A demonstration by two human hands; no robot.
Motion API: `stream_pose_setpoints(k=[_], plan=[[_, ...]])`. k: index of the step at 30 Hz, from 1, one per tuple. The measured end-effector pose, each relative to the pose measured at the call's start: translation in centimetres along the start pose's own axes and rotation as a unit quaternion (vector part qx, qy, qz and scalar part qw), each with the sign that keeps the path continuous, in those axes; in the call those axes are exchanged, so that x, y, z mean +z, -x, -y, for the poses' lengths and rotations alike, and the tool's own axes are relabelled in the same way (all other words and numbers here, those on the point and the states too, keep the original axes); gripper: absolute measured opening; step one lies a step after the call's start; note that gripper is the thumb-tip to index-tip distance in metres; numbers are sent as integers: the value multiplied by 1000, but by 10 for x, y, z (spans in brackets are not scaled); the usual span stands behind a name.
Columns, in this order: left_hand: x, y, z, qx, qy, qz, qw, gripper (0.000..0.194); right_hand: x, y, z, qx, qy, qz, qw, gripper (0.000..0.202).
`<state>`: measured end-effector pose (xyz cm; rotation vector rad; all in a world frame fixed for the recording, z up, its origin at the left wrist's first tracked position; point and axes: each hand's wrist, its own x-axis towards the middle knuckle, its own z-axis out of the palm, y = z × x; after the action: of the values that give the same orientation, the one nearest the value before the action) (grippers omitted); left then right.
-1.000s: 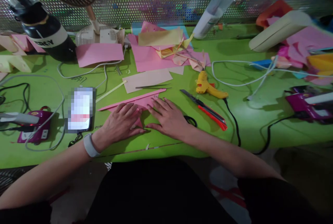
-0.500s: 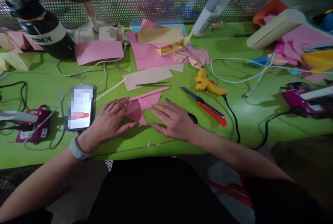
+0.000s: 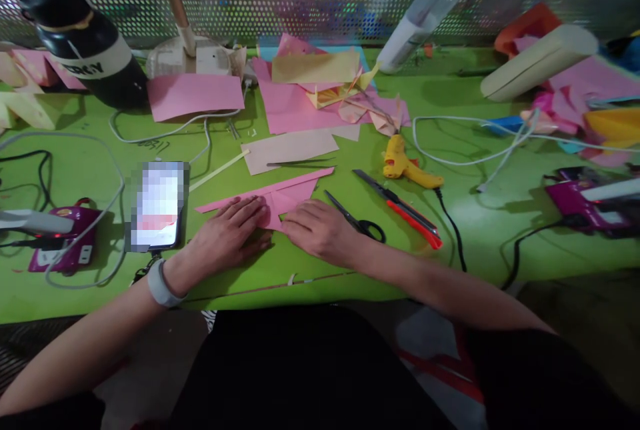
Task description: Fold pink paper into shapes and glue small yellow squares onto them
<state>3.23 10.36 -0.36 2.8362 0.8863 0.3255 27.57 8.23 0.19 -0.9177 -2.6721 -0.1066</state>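
A folded pink paper (image 3: 295, 195) with a long narrow strip along its upper edge lies on the green table. My left hand (image 3: 235, 227) rests flat on its left part, fingers stretched out. My right hand (image 3: 320, 230) has its fingers bent together at the paper's lower right edge, pinching it there. Black scissors (image 3: 355, 218) lie just right of my right hand. Above the paper are tweezers (image 3: 301, 163) on a pale pink sheet (image 3: 293, 149).
A red cutter (image 3: 407, 217) and a yellow glue gun (image 3: 407, 167) lie to the right. On the left are a phone (image 3: 159, 207) and a purple power strip (image 3: 67, 240). A black bottle (image 3: 95, 50), a fan base (image 3: 200, 57) and stacked papers (image 3: 270, 103) stand or lie behind.
My left hand has slid right over the paper, uncovering the strip's left end. My right hand has closed its fingers at the paper's edge, and the scissors show more. The view has shifted slightly.
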Motion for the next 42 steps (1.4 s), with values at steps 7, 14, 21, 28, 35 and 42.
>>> stream_pose_setpoints(k=[7,14,21,28,35,42], plan=[[-3,-4,-2,11,15,-13,1000,43,-6,1,-13,179,-149,-22,972,27],[2,-5,-3,22,-9,-10,1000,54,2,-7,-25,385,-275,56,879,32],[6,-3,-2,17,1,-13,1000,56,8,-12,-27,375,-335,47,863,16],[3,-5,-6,-7,-18,-35,999,53,7,-14,-30,364,-323,47,872,15],[0,-7,-10,-13,-58,-3,998,53,10,-16,-27,407,-357,72,838,15],[-2,-11,-10,-5,-77,12,997,56,10,-19,-24,419,-347,69,836,15]])
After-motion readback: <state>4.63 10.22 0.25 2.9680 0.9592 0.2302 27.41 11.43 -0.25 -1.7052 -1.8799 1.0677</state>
